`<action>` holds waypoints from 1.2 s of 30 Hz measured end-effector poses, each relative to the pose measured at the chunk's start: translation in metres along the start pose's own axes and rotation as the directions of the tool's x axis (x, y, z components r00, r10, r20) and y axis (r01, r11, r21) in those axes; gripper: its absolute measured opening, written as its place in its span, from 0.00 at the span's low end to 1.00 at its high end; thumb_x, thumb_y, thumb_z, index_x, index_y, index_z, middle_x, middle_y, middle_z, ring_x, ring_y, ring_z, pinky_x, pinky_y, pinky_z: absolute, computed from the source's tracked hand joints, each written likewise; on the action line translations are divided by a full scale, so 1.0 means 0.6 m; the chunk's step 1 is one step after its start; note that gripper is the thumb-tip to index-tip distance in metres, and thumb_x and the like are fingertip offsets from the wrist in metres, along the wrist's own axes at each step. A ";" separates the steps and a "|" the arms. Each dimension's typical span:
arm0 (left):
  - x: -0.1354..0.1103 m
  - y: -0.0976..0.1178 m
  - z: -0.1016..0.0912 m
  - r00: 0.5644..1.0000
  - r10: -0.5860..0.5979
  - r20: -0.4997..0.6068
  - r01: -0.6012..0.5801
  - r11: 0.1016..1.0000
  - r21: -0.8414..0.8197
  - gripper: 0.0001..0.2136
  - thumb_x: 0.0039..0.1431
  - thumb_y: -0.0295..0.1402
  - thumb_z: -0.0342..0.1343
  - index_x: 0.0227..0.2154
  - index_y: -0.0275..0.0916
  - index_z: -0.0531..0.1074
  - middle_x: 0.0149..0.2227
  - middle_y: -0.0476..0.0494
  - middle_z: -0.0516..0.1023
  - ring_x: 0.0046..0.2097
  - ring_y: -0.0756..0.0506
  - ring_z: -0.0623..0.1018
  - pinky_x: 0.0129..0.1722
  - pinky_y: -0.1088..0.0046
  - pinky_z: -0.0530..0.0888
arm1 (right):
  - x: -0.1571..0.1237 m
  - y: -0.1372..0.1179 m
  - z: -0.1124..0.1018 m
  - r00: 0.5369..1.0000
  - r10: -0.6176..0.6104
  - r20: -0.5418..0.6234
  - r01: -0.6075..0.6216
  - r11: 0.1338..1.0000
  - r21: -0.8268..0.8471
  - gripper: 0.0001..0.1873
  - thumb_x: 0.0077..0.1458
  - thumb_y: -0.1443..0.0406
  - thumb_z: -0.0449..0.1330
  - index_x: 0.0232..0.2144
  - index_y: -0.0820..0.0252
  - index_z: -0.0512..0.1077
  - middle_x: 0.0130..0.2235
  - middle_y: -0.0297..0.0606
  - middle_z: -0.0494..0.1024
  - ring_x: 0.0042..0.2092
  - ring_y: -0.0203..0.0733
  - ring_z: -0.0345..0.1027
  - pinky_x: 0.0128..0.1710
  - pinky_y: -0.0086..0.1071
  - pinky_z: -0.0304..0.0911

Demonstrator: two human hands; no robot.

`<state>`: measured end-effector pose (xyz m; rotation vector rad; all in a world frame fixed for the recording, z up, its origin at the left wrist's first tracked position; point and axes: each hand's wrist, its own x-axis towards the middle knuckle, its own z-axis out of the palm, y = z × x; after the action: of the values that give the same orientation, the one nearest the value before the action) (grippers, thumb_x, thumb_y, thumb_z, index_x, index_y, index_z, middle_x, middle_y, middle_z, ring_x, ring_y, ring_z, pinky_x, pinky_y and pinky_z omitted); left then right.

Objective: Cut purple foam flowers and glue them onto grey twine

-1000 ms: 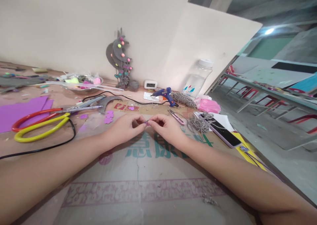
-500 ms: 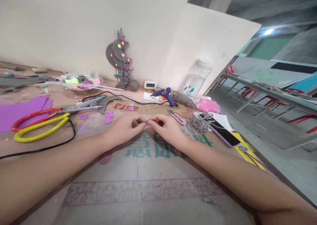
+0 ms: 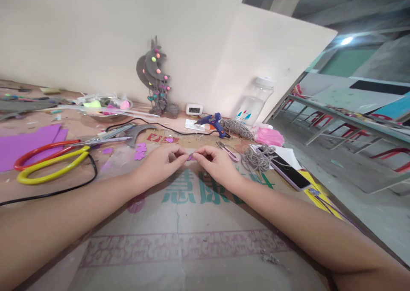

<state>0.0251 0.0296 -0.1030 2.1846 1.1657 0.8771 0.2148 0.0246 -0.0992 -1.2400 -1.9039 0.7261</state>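
My left hand (image 3: 164,163) and my right hand (image 3: 215,163) meet fingertip to fingertip above the printed cardboard (image 3: 134,222). Both are closed in a pinch around a small purple piece (image 3: 191,157), mostly covered by the fingers, so its shape is unclear. Purple flower cut-outs (image 3: 140,151) lie to the left of my left hand. Just beyond my right hand is a pink-handled thread snipper (image 3: 229,151), with a tangle of grey cord (image 3: 259,158) beside it.
Scissors (image 3: 51,158) with red and yellow handles and purple sheets (image 3: 28,148) lie left. At the back stand a moon ornament (image 3: 155,69), a clock (image 3: 194,109), a blue glue gun (image 3: 214,122) and a bottle (image 3: 255,101). A phone (image 3: 290,171) rests at right.
The fingertips have shifted slightly and parted a little, so more of the small purple piece shows between them. Objects on the table stay where they were.
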 end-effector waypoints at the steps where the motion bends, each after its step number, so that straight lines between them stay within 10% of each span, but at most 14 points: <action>1: 0.000 0.000 0.000 1.000 0.001 0.002 -0.001 1.000 0.008 0.11 0.59 0.38 0.49 0.29 0.39 0.72 0.31 0.48 0.75 0.36 0.47 0.73 0.37 0.71 0.66 | 0.000 0.001 -0.001 1.000 -0.011 0.005 0.011 1.000 -0.006 0.08 0.55 0.64 0.57 0.29 0.61 0.74 0.27 0.33 0.76 0.27 0.34 0.64 0.28 0.28 0.59; 15: 0.004 0.000 0.001 0.995 -0.077 -0.065 0.073 0.996 -0.055 0.10 0.58 0.37 0.49 0.29 0.38 0.71 0.29 0.50 0.75 0.32 0.48 0.73 0.33 0.73 0.67 | -0.005 0.005 -0.004 0.994 -0.113 0.012 0.113 0.992 -0.047 0.13 0.59 0.63 0.54 0.46 0.61 0.67 0.25 0.28 0.63 0.26 0.34 0.58 0.26 0.28 0.54; 29: 0.005 -0.002 -0.003 0.991 -0.081 -0.110 0.064 0.986 -0.153 0.12 0.59 0.39 0.48 0.32 0.38 0.72 0.33 0.48 0.76 0.36 0.47 0.74 0.38 0.72 0.68 | -0.028 -0.010 -0.011 0.965 -0.201 0.170 0.246 0.917 -0.314 0.06 0.59 0.61 0.53 0.37 0.57 0.64 0.27 0.33 0.73 0.26 0.37 0.65 0.27 0.29 0.56; 36: 0.007 -0.007 -0.002 0.984 -0.141 -0.105 0.117 0.972 -0.202 0.12 0.59 0.40 0.49 0.30 0.37 0.71 0.30 0.49 0.75 0.34 0.47 0.73 0.34 0.74 0.67 | 0.013 -0.016 -0.068 0.956 -0.252 -0.151 0.151 0.863 -0.482 0.10 0.58 0.58 0.54 0.29 0.58 0.64 0.25 0.32 0.71 0.26 0.36 0.63 0.27 0.28 0.54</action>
<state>0.0241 0.0353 -0.1039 1.9002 1.2086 1.0305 0.2416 0.0309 -0.0665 -1.3078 -2.0541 0.0106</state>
